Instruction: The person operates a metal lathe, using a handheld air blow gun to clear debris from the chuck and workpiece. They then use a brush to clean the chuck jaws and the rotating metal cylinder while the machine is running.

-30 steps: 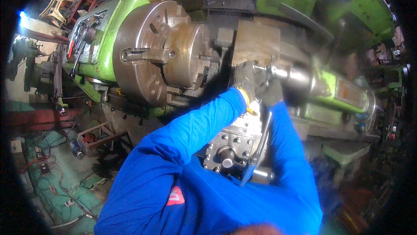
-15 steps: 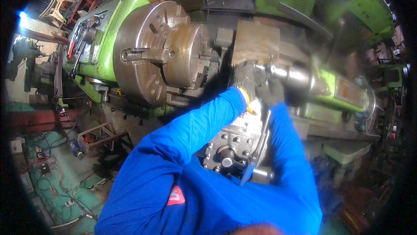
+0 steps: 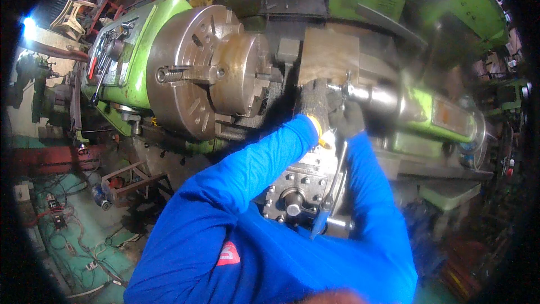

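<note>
My left hand (image 3: 313, 101), in a dark grey knitted glove with a yellow cuff, rests on the lathe's carriage, just this side of a square metal block (image 3: 330, 55). Its fingers point away from me and are largely hidden. Beside it on the right, my right hand (image 3: 350, 118), also in a dark glove, is curled close to the left one. What lies inside its fingers does not show. A shiny metal handle (image 3: 349, 89) stands just beyond the right hand, in front of the tailstock's steel quill (image 3: 382, 99).
To the left, a large lathe chuck (image 3: 185, 73) grips a round steel workpiece (image 3: 236, 73). The green headstock (image 3: 135, 62) carries levers. At right is the green tailstock (image 3: 444, 118). Nearer me sits the carriage's bolted apron (image 3: 295, 183) with a blue-ended lever (image 3: 322, 219). Cables (image 3: 84, 248) lie on the green floor.
The view has shifted very slightly. Both hands stay at nearly the same spot on the carriage, the right one a little lower and closer to the left.
</note>
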The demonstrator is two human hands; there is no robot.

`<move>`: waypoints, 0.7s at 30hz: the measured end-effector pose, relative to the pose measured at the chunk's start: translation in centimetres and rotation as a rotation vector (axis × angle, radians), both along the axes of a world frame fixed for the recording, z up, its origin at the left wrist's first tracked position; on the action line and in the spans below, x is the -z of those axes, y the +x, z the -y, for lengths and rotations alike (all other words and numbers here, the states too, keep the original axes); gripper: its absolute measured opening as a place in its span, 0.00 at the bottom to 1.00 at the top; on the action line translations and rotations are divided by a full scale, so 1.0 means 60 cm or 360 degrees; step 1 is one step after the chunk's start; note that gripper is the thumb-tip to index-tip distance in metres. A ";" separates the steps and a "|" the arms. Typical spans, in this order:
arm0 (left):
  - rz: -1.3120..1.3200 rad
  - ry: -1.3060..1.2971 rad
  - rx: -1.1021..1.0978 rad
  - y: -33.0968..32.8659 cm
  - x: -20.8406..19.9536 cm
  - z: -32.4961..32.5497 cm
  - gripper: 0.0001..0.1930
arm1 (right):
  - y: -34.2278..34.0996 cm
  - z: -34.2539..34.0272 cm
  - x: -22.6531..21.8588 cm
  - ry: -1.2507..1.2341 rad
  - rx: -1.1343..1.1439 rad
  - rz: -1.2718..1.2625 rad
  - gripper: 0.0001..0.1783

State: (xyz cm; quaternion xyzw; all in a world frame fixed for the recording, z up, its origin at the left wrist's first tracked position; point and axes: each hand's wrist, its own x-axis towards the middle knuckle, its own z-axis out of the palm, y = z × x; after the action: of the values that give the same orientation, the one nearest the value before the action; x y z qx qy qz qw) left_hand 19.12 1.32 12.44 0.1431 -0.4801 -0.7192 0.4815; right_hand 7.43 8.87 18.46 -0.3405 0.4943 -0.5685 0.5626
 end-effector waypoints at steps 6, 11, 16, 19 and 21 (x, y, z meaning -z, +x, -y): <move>0.1508 0.0052 0.0157 0.011 -0.113 0.008 0.13 | 0.000 0.032 0.020 -0.0405 -0.0077 0.0733 0.17; 0.1204 -0.0200 0.0019 -0.003 -0.050 0.011 0.15 | 0.012 0.001 -0.098 0.0016 -0.0005 -0.0669 0.16; -0.0381 -0.0150 -0.0059 -0.017 0.008 -0.002 0.15 | 0.031 0.000 -0.098 0.0211 0.0266 -0.0549 0.21; -0.0244 -0.0121 -0.0077 -0.025 0.014 0.002 0.14 | -0.006 0.011 -0.004 0.0181 0.0125 -0.0412 0.22; 0.0075 0.0130 -0.0065 -0.006 0.039 0.009 0.14 | 0.004 0.014 -0.003 0.0086 0.0019 -0.0228 0.22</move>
State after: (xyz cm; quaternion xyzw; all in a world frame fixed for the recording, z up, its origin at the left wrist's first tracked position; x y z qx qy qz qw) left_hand 18.74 0.81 10.12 0.1893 -0.4585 -0.7247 0.4783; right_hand 7.67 8.02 18.61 -0.3621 0.5505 -0.5325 0.5313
